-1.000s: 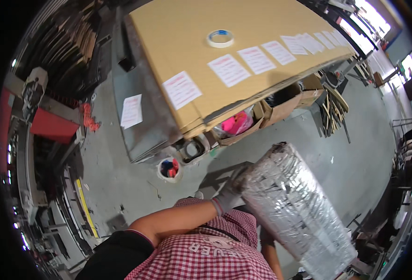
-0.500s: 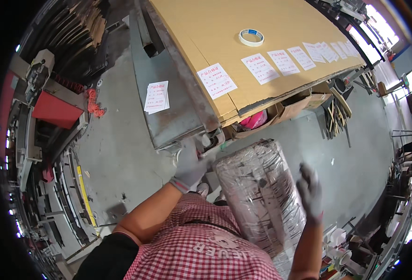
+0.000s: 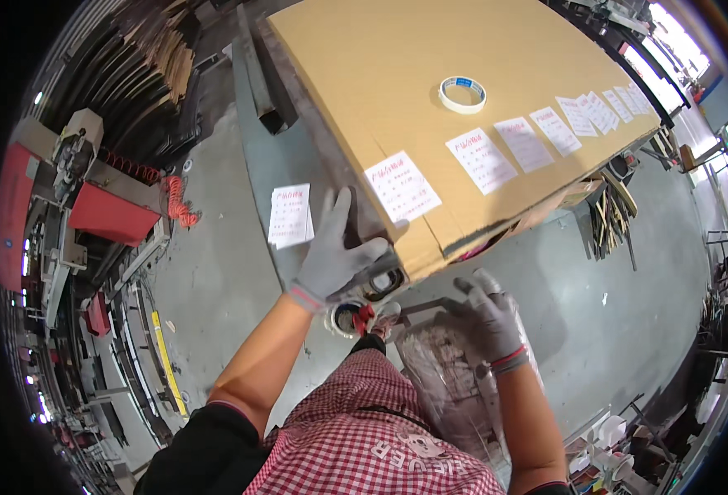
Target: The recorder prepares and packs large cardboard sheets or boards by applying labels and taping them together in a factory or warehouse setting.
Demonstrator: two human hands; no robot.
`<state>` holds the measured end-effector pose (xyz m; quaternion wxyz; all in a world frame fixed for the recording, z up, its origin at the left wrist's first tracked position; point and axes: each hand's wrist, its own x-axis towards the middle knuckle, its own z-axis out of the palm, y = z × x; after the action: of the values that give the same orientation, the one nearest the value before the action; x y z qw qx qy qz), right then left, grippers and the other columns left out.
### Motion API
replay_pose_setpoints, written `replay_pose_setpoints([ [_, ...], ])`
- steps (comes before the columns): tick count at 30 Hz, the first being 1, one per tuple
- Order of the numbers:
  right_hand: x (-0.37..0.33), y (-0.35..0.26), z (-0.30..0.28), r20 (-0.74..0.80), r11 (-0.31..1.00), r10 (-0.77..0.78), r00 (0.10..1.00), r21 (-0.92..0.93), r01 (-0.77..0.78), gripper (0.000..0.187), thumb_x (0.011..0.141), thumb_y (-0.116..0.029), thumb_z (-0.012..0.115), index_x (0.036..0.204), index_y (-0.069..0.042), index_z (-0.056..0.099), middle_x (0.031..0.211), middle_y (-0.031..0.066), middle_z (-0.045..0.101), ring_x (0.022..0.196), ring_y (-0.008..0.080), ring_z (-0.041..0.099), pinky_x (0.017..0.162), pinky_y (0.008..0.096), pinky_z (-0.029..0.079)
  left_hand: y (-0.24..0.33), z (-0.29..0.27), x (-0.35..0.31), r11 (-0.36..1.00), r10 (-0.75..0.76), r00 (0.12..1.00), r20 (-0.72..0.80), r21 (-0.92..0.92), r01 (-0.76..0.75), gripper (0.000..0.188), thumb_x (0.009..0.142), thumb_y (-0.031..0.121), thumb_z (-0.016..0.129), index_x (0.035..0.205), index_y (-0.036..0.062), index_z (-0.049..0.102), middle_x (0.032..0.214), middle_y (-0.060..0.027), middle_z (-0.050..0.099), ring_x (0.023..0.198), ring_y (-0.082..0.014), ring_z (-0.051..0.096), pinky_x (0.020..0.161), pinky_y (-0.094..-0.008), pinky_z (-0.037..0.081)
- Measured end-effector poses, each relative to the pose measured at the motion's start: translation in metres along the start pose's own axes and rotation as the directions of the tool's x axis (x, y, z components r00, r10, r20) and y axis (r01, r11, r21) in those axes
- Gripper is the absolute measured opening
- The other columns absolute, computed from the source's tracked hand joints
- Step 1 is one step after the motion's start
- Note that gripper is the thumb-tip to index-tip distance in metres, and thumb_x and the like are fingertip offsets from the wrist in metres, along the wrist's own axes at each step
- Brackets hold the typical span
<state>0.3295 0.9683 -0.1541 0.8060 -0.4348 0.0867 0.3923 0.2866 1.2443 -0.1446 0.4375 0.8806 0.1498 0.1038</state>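
Observation:
My left hand [image 3: 335, 252], in a grey glove, reaches to the near left corner of the cardboard-topped bench [image 3: 355, 74]. Its fingers are spread, with nothing visible in them, over the dark metal edge between two paper slips [image 3: 289, 216] and a single larger-looking slip [image 3: 403, 186] on the cardboard. My right hand [image 3: 489, 320], also gloved, hovers over or rests on the far end of a long bundle [image 3: 440, 355] wrapped in clear film; whether it touches cannot be told. Its fingers are parted. A white tape roll [image 3: 462, 108] lies on the cardboard.
More printed slips [image 3: 481, 161] line the bench's near edge. A round container with something red [image 3: 364, 317] stands on the floor below the corner. At left are a red machine part [image 3: 112, 213] and a coiled orange hose [image 3: 181, 202]. Wooden strips [image 3: 610, 216] lean at right.
My left hand has risen from below the bench onto its corner, fingers spreading. My right hand has moved left from beside the wrapped bundle to over its far end. The view has shifted closer to the bench.

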Motion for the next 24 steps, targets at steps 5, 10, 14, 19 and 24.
replay_pose_setpoints([
  [5, 0.057, 0.03, 0.016, 0.042, 0.984, 0.037, 0.998, 0.175, -0.043, 0.054, 0.087, -0.024, 0.065, 0.132, -0.008, 0.041, 0.12, 0.0145, 0.055, 0.111, 0.0234, 0.053, 0.097, 0.0398, 0.043, 0.053, -0.011, 0.122, 0.817, 0.573, 0.791, -0.215, 0.222, -0.532, 0.025, 0.075, 0.02, 0.071, 0.094, 0.0064, 0.065, 0.124, -0.0168, 0.053, 0.115, -0.0357, 0.047, 0.096, -0.0399, 0.039],
  [10, 0.064, 0.055, 0.084, -0.319, 0.964, 0.044, 0.947, 0.263, 0.043, 0.042, 0.085, -0.013, 0.066, 0.12, 0.0, 0.047, 0.109, 0.0109, 0.059, 0.099, 0.0235, 0.059, 0.084, 0.0396, 0.05, 0.043, 0.035, 0.265, 0.915, 0.298, 0.95, -0.093, 0.312, -0.256, 0.022, 0.075, 0.023, 0.068, 0.089, 0.0061, 0.063, 0.111, -0.0198, 0.059, 0.098, -0.0358, 0.057, 0.086, -0.0422, 0.045],
  [14, 0.068, 0.049, 0.082, -0.386, 0.971, 0.071, 0.92, 0.236, 0.024, 0.036, 0.084, -0.012, 0.066, 0.113, 0.002, 0.051, 0.098, 0.0091, 0.059, 0.094, 0.0247, 0.059, 0.08, 0.0445, 0.051, 0.013, 0.05, 0.319, 0.918, 0.22, 0.974, 0.056, 0.327, -0.226, 0.022, 0.081, 0.027, 0.06, 0.083, 0.006, 0.062, 0.088, -0.0197, 0.064, 0.078, -0.0393, 0.062, 0.071, -0.0454, 0.049],
  [19, 0.074, 0.051, 0.072, -0.391, 0.914, 0.108, 0.914, 0.401, 0.063, 0.028, 0.081, -0.005, 0.067, 0.107, 0.0, 0.057, 0.096, 0.01, 0.063, 0.086, 0.0219, 0.062, 0.075, 0.0364, 0.051, 0.035, -0.027, 0.2, 0.761, 0.545, 0.578, 0.607, -0.068, -0.645, 0.023, 0.084, 0.028, 0.057, 0.085, 0.0057, 0.064, 0.096, -0.0177, 0.064, 0.09, -0.0372, 0.06, 0.078, -0.0442, 0.047],
  [24, 0.082, 0.042, 0.079, -0.43, 0.936, 0.08, 0.899, 0.342, 0.08, 0.026, 0.081, -0.007, 0.068, 0.102, -0.001, 0.055, 0.084, 0.0056, 0.058, 0.078, 0.0183, 0.058, 0.068, 0.0333, 0.046, 0.023, -0.052, 0.114, 0.691, 0.558, 0.463, 0.689, -0.077, -0.719, 0.018, 0.082, 0.017, 0.058, 0.08, -0.0004, 0.06, 0.124, -0.0193, 0.055, 0.117, -0.036, 0.05, 0.099, -0.0446, 0.039],
])
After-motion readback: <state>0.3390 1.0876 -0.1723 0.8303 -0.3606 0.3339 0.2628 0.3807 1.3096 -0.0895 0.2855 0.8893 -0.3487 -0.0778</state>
